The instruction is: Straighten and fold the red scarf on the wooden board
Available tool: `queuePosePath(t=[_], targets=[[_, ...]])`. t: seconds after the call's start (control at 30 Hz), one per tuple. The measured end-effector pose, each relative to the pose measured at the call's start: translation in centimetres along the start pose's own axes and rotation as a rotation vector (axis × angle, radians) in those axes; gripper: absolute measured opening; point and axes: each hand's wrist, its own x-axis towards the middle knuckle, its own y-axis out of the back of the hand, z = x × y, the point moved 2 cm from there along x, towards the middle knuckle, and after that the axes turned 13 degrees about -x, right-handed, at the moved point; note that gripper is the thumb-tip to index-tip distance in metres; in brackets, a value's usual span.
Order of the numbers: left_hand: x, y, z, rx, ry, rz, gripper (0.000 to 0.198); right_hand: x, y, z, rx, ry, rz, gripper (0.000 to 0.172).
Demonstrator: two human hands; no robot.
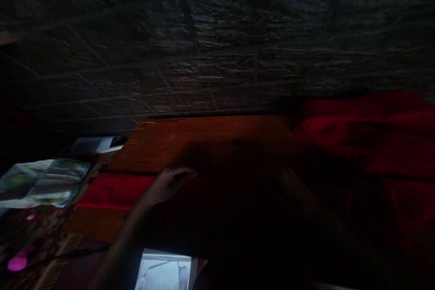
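Observation:
The scene is very dark. My left hand (168, 183) rests on a red cloth (115, 190) that lies across a brown wooden board (204, 138); its fingers curl at the cloth's upper edge, though whether they pinch it is unclear. My right hand (288, 179) is a dim shape in deep shadow over the same cloth, and its fingers are not visible. A larger heap of red cloth (374, 131) is bunched at the right.
A textured brick-pattern wall (217, 45) fills the upper half. At the left lie a shiny printed sheet (41, 181), a patterned fabric with a pink spot (18, 260) and a pale object (91, 145). A bright white-lit patch (163, 274) shows at the bottom.

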Motion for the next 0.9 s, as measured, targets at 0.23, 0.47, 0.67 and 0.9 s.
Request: queuePosePath(t=[0.23, 0.47, 0.67, 0.9], targets=[[-0.1, -0.3, 0.4, 0.033, 0.017, -0.021, 0.027, -0.6, -0.6, -0.3, -0.043, 0.03, -0.012, 0.024], [-0.4, -0.3, 0.5, -0.019, 0.01, -0.052, 0.021, -0.7, -1.7, 0.3, 0.024, 0.072, -0.002, 0.023], [-0.5, -0.1, 0.1, 0.017, 0.01, -0.06, 0.022, -0.9, -1.7, 0.0, 0.024, 0.06, -0.003, 0.022], [-0.5, -0.4, 0.2, 0.022, -0.034, -0.04, 0.023, -0.8, -1.6, -0.2, -0.029, 0.034, 0.021, 0.021]])
